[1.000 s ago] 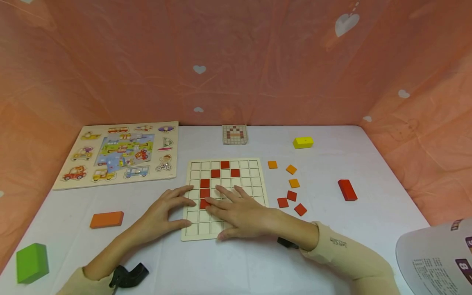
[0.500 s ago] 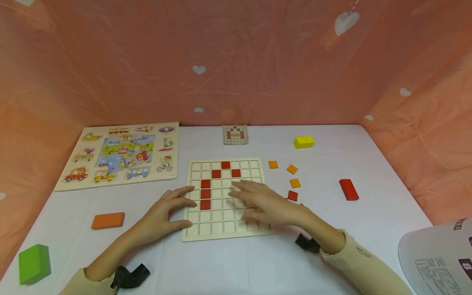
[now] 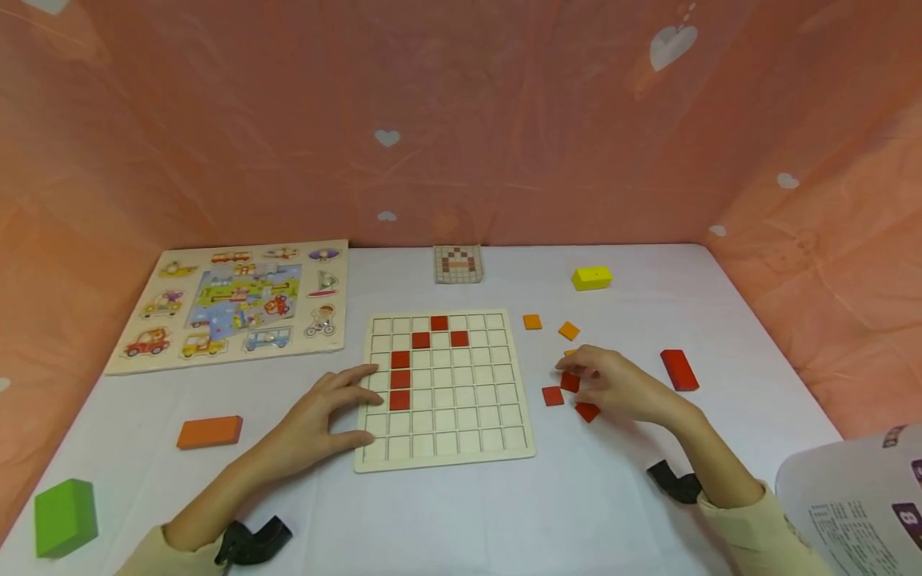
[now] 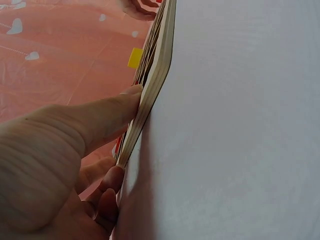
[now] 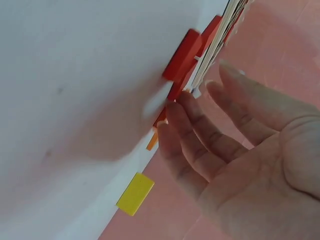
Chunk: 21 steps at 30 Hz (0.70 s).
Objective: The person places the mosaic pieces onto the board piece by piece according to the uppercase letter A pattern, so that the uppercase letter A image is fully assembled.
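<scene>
A pale wooden grid board [image 3: 475, 418] lies on the white-covered table, with several red square tiles [image 3: 399, 380] set in its cells. My left hand [image 3: 324, 410] rests at the board's left side, its fingertips and thumb touching the rim. In the left wrist view the thumb presses the board's edge [image 4: 156, 75]. My right hand [image 3: 625, 390] hovers right of the board over loose red tiles [image 3: 552, 396], fingers loosely bent. Nothing shows between thumb and fingers in the right wrist view, where a red tile [image 5: 183, 54] lies near the fingertips. The hand partly covers one orange tile.
Orange tiles [image 3: 532, 322] lie beyond my right hand. A small pattern card [image 3: 458, 265] stands at the back, a vehicle puzzle [image 3: 331, 320] back left. Yellow [image 3: 592, 278], red [image 3: 679, 370], orange [image 3: 210, 432] and green [image 3: 65, 518] blocks surround the board. A white container [image 3: 857, 496] sits front right.
My right hand has lifted off the board and moved right to the loose tiles, uncovering the board's lower right cells. The left hand stays at the left rim.
</scene>
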Each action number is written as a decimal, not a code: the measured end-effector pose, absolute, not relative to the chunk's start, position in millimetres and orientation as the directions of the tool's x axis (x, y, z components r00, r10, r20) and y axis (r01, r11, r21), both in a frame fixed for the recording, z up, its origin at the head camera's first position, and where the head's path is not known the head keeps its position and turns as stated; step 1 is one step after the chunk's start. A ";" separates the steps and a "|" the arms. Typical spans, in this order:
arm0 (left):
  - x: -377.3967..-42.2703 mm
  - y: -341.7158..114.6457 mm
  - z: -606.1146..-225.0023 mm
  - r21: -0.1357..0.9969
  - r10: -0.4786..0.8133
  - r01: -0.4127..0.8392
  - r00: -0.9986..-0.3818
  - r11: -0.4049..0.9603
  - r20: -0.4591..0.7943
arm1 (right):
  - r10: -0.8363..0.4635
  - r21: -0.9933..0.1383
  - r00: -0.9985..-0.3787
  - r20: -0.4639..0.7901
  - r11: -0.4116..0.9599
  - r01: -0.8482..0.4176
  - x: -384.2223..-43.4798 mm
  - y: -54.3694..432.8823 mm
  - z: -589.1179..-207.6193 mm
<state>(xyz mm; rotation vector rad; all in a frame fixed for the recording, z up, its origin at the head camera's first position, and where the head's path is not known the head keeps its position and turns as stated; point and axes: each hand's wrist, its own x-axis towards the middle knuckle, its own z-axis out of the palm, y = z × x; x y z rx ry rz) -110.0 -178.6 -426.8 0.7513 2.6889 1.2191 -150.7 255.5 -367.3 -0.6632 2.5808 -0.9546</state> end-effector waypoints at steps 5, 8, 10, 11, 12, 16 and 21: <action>-110.3 -179.1 -427.5 0.729 0.475 0.399 -0.873 0.557 0.116 | -0.524 -0.628 -0.846 -0.099 0.693 -0.356 -152.8 257.3 -373.0; -110.5 -179.0 -427.4 0.733 0.475 0.393 -0.873 0.555 0.109 | -0.516 -0.591 -0.850 -0.101 0.719 -0.366 -156.0 253.8 -375.4; -110.6 -179.0 -427.3 0.736 0.475 0.390 -0.874 0.554 0.105 | -0.510 -0.569 -0.854 -0.107 0.736 -0.368 -157.8 251.5 -376.1; -110.8 -179.1 -427.3 0.736 0.474 0.388 -0.874 0.555 0.104 | -0.506 -0.560 -0.856 -0.109 0.742 -0.368 -158.3 250.4 -376.2; -110.8 -179.1 -427.2 0.736 0.473 0.387 -0.875 0.555 0.103 | -0.503 -0.553 -0.857 -0.108 0.747 -0.369 -158.7 249.7 -376.3; -111.5 -179.3 -427.1 0.736 0.470 0.388 -0.876 0.555 0.108 | -0.493 -0.532 -0.862 -0.113 0.763 -0.367 -159.4 248.6 -374.9; -110.8 -179.5 -428.3 0.733 0.477 0.399 -0.871 0.551 0.116 | -0.481 -0.530 -0.866 -0.137 0.774 -0.347 -158.5 248.9 -375.2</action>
